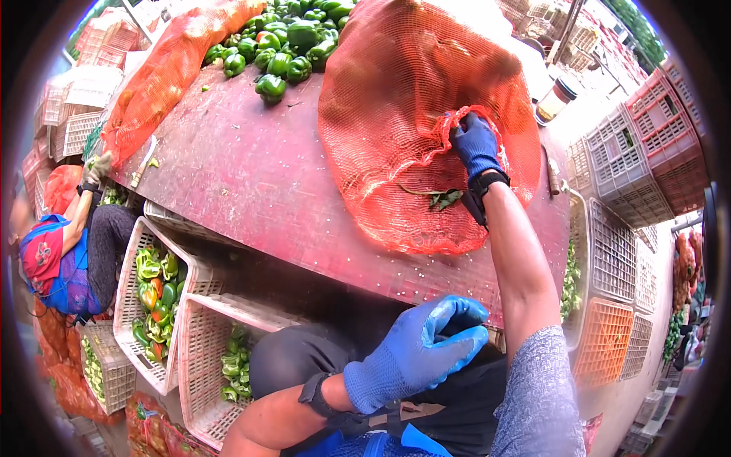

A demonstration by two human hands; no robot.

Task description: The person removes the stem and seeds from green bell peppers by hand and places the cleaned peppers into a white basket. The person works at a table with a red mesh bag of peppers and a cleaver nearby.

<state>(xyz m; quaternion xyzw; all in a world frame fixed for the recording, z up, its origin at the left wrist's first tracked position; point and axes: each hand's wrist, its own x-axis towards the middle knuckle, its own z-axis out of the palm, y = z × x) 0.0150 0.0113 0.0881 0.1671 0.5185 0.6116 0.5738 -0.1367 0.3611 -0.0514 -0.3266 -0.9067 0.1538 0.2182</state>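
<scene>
An orange-red mesh sack (377, 131) lies on the dark red table (245, 171). My right hand (477, 143), in a blue knitted glove, grips the sack's gathered rim; its fingertips are partly hidden by the mesh. A stem with dark green leaves (445, 199) rests at the sack's near part. My left hand (425, 348), in a blue coated glove, hovers over my lap before the table's near edge, fingers curled and apart from the thumb, holding nothing. Green bell peppers (280, 64) are heaped at the table's far side, left of the sack.
Plastic crates with peppers (157, 303) stand below the table's left edge. A co-worker (63, 251) sits at far left, a gloved hand at another long mesh sack (165, 85). A curved sickle-like tool (145, 163), a wooden-handled tool (553, 176) and a lidded cup (555, 100) lie near the table's edges. Crates (608, 331) stand right.
</scene>
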